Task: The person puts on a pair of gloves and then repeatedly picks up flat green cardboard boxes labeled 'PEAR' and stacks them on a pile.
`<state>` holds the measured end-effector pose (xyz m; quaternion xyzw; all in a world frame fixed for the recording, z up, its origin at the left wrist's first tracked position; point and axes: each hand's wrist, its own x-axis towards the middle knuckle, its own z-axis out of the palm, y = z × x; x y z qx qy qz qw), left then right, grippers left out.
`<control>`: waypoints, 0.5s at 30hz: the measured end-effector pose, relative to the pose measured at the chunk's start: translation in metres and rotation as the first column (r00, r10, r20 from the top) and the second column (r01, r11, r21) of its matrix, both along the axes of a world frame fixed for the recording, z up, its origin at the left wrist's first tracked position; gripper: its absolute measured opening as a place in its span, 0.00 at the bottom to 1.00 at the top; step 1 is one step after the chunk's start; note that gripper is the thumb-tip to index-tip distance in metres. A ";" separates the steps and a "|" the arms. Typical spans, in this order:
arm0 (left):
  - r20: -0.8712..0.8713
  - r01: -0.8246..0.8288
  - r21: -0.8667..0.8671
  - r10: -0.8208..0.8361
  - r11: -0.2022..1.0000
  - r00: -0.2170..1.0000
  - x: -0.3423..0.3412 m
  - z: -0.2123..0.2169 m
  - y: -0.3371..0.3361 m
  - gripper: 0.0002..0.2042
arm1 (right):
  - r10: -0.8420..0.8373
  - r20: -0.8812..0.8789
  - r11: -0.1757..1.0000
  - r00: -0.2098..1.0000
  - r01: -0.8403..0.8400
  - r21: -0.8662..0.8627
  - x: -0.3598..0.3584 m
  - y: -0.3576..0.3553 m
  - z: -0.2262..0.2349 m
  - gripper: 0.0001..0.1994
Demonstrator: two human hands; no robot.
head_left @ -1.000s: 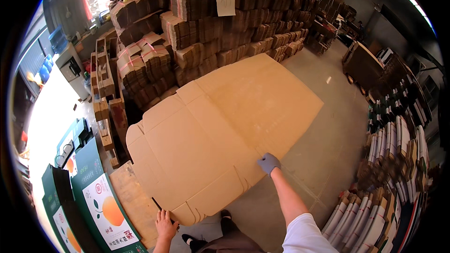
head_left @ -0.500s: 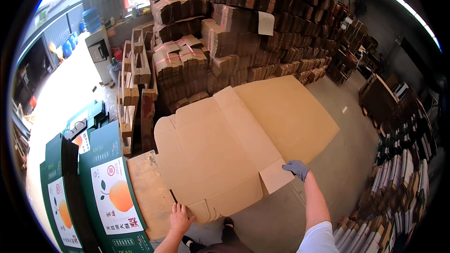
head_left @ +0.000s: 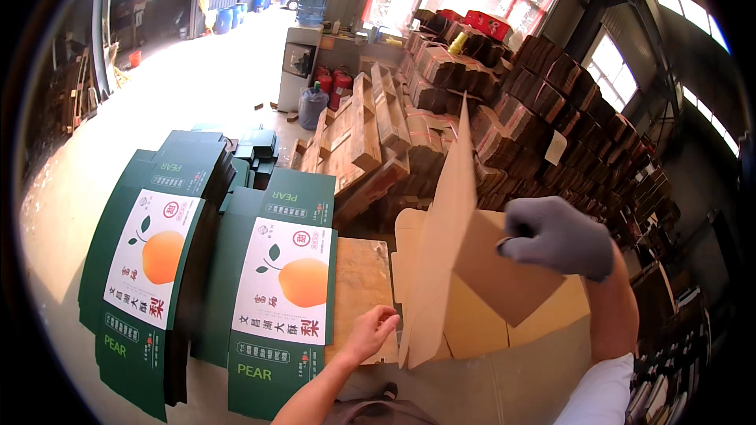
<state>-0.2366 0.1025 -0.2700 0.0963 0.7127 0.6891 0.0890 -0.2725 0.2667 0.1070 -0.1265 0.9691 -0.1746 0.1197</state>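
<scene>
A large plain brown cardboard sheet is raised on edge in front of me, turned so that it looks narrow. My right hand, in a grey glove, is closed at its right side, by a flap bent toward me. Beneath it lies more flat cardboard. My bare left hand hovers over the wooden board just left of the raised sheet, its fingers stretched out and holding nothing. Left of that hand lies a green printed carton blank with an orange fruit picture.
A thick stack of matching green blanks stands farther left. Wooden pallets lean behind the board. Tall bundles of folded cardboard fill the back. A water dispenser and red cylinders stand beyond the pallets.
The sheet, earlier lying flat, has been lifted and tipped up by my right hand, which rose. My left hand has come off its near edge. The view has swung left.
</scene>
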 end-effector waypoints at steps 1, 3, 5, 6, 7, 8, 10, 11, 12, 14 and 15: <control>0.013 -0.063 0.130 0.061 0.990 0.998 -0.003 0.007 -0.027 0.13 | 0.177 -0.002 0.983 0.984 -0.177 0.043 -0.005 -0.043 -0.012 0.13; 0.202 -0.153 0.505 0.056 0.849 0.978 0.000 0.038 -0.070 0.19 | 0.370 0.159 0.910 0.915 -0.392 0.136 -0.015 -0.108 -0.048 0.13; 0.333 -0.253 0.595 0.052 0.762 0.941 0.003 0.043 -0.118 0.29 | 0.478 0.246 0.843 0.843 -0.519 0.143 -0.030 -0.165 -0.109 0.15; 0.368 -0.331 0.581 0.122 0.744 0.922 0.009 0.036 -0.148 0.32 | 0.391 0.445 0.859 0.806 -0.493 0.138 -0.027 -0.203 -0.108 0.14; 0.422 -0.404 0.543 0.177 0.736 0.889 0.015 0.032 -0.168 0.33 | 0.566 0.346 0.773 0.748 -0.628 0.092 -0.035 -0.219 -0.157 0.16; 0.490 -0.427 0.546 0.139 0.721 0.861 0.020 0.030 -0.183 0.34 | 0.596 0.360 0.752 0.718 -0.656 0.064 -0.040 -0.235 -0.194 0.17; 0.610 -0.485 0.533 0.083 0.693 0.788 0.034 0.016 -0.214 0.33 | 0.597 0.471 0.749 0.649 -0.662 -0.036 -0.038 -0.266 -0.240 0.17; 0.634 -0.488 0.565 0.029 0.666 0.773 0.042 0.012 -0.225 0.32 | 0.590 0.522 0.749 0.616 -0.660 -0.067 -0.035 -0.278 -0.249 0.17; 0.674 -0.509 0.566 -0.008 0.648 0.739 0.051 0.000 -0.230 0.31 | 0.625 0.518 0.715 0.584 -0.694 -0.081 -0.033 -0.285 -0.275 0.18; 0.771 -0.633 0.438 0.096 0.639 0.629 0.066 -0.023 -0.225 0.25 | 0.690 0.517 0.643 0.507 -0.757 -0.117 -0.028 -0.295 -0.318 0.19; 0.808 -0.691 0.363 0.158 0.624 0.567 0.076 -0.037 -0.224 0.23 | 0.671 0.588 0.677 0.452 -0.697 -0.237 -0.028 -0.297 -0.318 0.19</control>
